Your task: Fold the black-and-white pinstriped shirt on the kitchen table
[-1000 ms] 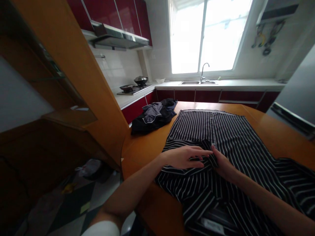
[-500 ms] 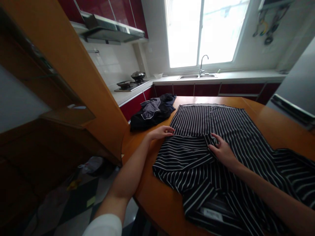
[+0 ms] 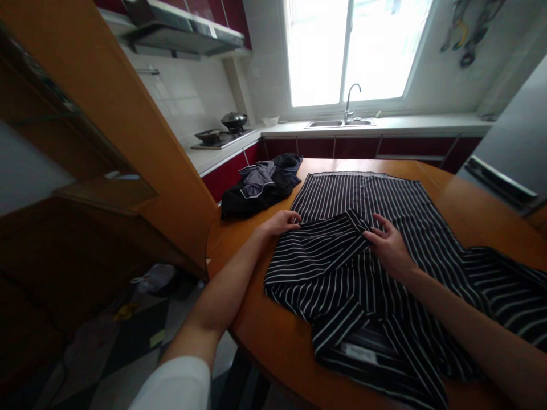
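Striped shirt (image 3: 361, 273), one, long axis twelve to six, collar (image 3: 341, 332) towards six, one right hand (image 3: 391, 250) pinching cuff (image 3: 359, 221), one left hand (image 3: 280, 222) at ten-o'clock edge, grip unclear

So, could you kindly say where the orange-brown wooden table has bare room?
The table is bare right of the black striped shirt, beyond its sleeve, and, more narrowly, between the rumpled dark clothes and the left forearm. The middle is crowded: shirt, left hand, right hand.
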A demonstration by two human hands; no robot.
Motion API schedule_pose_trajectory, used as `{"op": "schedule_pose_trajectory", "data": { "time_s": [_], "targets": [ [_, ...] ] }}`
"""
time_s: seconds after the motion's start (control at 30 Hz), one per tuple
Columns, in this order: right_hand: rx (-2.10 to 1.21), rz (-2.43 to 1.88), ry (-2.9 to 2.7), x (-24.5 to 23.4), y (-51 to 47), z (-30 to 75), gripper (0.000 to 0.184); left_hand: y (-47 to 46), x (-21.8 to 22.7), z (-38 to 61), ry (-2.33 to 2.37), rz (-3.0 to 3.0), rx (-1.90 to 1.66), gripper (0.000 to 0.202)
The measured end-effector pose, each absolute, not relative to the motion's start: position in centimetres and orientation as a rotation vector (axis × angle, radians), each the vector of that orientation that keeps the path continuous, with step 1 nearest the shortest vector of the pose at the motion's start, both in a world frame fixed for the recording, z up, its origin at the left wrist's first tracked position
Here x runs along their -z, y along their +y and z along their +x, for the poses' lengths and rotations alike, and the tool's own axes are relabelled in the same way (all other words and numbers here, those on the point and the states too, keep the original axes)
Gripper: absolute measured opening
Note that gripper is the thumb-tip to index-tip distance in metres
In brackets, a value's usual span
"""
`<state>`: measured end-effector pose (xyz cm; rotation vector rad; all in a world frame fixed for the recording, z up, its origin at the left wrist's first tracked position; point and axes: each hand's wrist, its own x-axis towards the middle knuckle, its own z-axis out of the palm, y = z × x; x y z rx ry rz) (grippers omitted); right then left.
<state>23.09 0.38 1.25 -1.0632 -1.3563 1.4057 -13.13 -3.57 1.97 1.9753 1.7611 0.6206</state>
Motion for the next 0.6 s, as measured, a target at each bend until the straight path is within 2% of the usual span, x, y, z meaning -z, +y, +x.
{"op": "schedule_pose_trajectory", "data": {
  "time_s": [0.2,0.33,0.47,0.6],
  "targets": [
    [-1.28,-1.092,-1.391,-0.2,1.1,23.4,0.079,-4.3,-3.2,-11.6,1.876,2.187,-0.717,0.034],
    [-1.235,-1.082,-1.435,-0.2,1.1,23.3,0.073,-4.8,-3.5,-8.9,1.739,2.311,-0.795,0.029],
    [-1.107,-1.031,-1.483,-0.6,1.2,23.3,0.052,-5.3,-3.5,-6.3,1.498,2.397,-0.692,0.033],
    [-0.94,-1.033,-1.587,-0.8,1.5,23.8,0.03,-5.7,-3.2,-5.2,1.492,2.378,-0.621,0.039]
  ]
}}
